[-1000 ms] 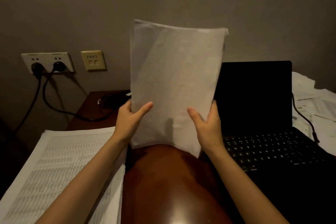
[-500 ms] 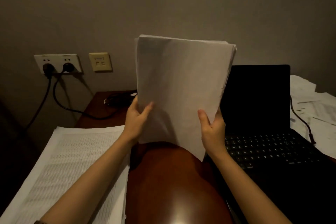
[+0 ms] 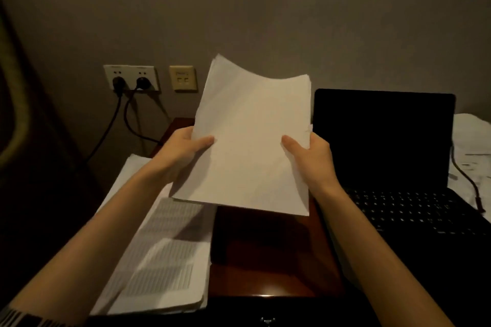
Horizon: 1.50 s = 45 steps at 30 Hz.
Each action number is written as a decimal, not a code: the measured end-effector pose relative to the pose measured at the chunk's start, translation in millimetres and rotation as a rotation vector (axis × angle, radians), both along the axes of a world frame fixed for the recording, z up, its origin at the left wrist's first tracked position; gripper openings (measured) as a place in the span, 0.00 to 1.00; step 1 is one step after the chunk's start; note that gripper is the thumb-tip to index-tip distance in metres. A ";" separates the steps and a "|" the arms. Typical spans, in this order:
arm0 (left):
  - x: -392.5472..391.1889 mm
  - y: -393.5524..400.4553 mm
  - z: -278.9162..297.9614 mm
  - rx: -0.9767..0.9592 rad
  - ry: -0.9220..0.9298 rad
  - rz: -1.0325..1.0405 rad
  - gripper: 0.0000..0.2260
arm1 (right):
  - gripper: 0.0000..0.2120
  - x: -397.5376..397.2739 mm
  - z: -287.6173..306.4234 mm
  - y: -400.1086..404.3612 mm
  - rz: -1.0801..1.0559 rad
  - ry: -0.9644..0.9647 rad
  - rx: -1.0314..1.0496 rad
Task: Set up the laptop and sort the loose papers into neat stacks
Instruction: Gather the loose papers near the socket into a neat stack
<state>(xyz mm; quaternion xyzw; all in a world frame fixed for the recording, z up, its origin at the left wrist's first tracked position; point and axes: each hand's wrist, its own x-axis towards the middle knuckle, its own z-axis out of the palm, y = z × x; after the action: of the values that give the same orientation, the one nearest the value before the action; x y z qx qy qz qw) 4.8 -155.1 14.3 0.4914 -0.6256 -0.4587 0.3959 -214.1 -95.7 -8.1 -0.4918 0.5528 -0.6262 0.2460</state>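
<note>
Both hands hold a sheaf of blank white papers [image 3: 249,141] in the air above the wooden table [image 3: 263,257]. My left hand [image 3: 183,151] grips its left edge with the thumb on the front. My right hand [image 3: 310,156] grips the right edge the same way. The sheaf leans back with its top edge curved. A neat stack of printed papers [image 3: 159,260] lies flat on the table's left side. To the right, an open black laptop [image 3: 393,167] shows a dark screen.
Loose white papers [image 3: 473,146] lie behind and right of the laptop, with a dark cable [image 3: 465,180] running over them. Two black plugs sit in a wall socket [image 3: 131,78]; a beige data socket [image 3: 183,78] is beside it. Their cords hang down to the table's back.
The sheaf has come down and tilted back from upright, now hanging above the edge of the printed stack. Both hands stayed on its sides. The view shifted downward and right.
</note>
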 end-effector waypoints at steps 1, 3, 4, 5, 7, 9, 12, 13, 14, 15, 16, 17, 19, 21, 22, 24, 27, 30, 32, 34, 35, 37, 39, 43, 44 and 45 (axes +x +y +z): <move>13.3 7.7 0.3 0.024 0.003 0.030 0.08 | 0.12 10.5 0.4 1.3 0.038 -0.015 0.046; 40.2 22.9 -2.6 0.057 -0.019 0.097 0.08 | 0.11 33.4 -1.2 6.2 0.129 -0.046 0.120; 54.0 30.3 -5.6 0.074 -0.045 0.139 0.08 | 0.11 45.0 -3.0 9.7 0.186 -0.052 0.152; 68.4 38.2 -9.8 0.091 -0.069 0.184 0.09 | 0.12 56.9 -5.5 14.0 0.244 -0.034 0.185; 94.6 51.9 -18.7 0.125 -0.098 0.262 0.11 | 0.16 78.5 -11.9 22.6 0.338 0.053 0.233; 116.7 64.4 -28.0 0.143 -0.142 0.323 0.13 | 0.17 96.4 -20.4 28.4 0.371 0.107 0.259; 137.2 78.0 -42.1 0.154 -0.199 0.384 0.16 | 0.18 117.8 -33.9 34.6 0.356 0.149 0.283; 142.0 80.3 -47.0 0.152 -0.227 0.409 0.17 | 0.18 122.8 -38.8 36.2 0.345 0.161 0.293; 145.5 81.3 -51.7 0.150 -0.257 0.433 0.18 | 0.18 126.7 -43.7 37.6 0.332 0.174 0.305; 147.8 82.4 -55.7 0.148 -0.288 0.455 0.20 | 0.19 129.6 -48.5 39.8 0.321 0.186 0.317; 148.9 82.8 -59.6 0.140 -0.320 0.474 0.21 | 0.19 131.5 -53.4 41.8 0.305 0.205 0.327; 149.3 83.2 -63.3 0.124 -0.354 0.491 0.23 | 0.20 132.9 -58.4 43.2 0.283 0.238 0.332; 148.3 84.3 -70.0 0.061 -0.415 0.532 0.25 | 0.20 134.6 -68.9 45.8 0.217 0.335 0.338; 148.0 85.2 -75.6 -0.023 -0.472 0.564 0.25 | 0.25 137.3 -75.7 49.4 0.150 0.374 0.344; 149.1 85.4 -78.5 -0.058 -0.514 0.573 0.25 | 0.29 138.7 -77.6 50.5 0.121 0.367 0.349; 153.2 88.2 -81.2 -0.075 -0.594 0.563 0.25 | 0.31 140.1 -78.9 51.7 0.087 0.360 0.334; 160.5 93.7 -82.6 0.020 -0.562 0.453 0.26 | 0.30 141.2 -77.9 56.7 0.159 0.268 0.346; 167.5 96.4 -88.2 0.179 -0.367 0.343 0.25 | 0.30 151.4 -81.2 66.9 0.314 0.130 0.413; 170.5 97.0 -93.0 0.238 -0.245 0.342 0.26 | 0.30 161.8 -85.5 72.9 0.346 0.171 0.430; 173.1 94.6 -95.0 0.261 -0.225 0.336 0.25 | 0.30 166.4 -87.1 75.3 0.351 0.206 0.423; 173.1 94.1 -92.6 0.280 -0.268 0.313 0.24 | 0.29 166.2 -86.9 74.8 0.361 0.199 0.425; 172.7 92.3 -85.4 0.285 -0.436 0.235 0.22 | 0.28 160.9 -83.9 72.5 0.387 0.161 0.444; 171.6 88.8 -75.1 0.259 -0.531 0.223 0.26 | 0.27 151.8 -80.6 66.5 0.380 0.117 0.454; 153.7 66.3 -51.1 0.121 -0.687 0.224 0.27 | 0.24 128.6 -76.4 39.5 0.282 0.133 0.457; 143.7 57.9 -46.1 0.073 -0.724 0.195 0.26 | 0.23 121.1 -76.8 31.0 0.248 0.147 0.465; 131.9 50.4 -41.5 0.025 -0.756 0.162 0.25 | 0.23 114.3 -77.7 23.3 0.214 0.163 0.466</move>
<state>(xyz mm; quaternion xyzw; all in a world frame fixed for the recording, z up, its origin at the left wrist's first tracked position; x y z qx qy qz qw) 136.7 -104.7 -27.2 0.6785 -0.6808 -0.2199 0.1665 -99.8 -72.4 -85.8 -0.5263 0.6449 -0.4107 0.3721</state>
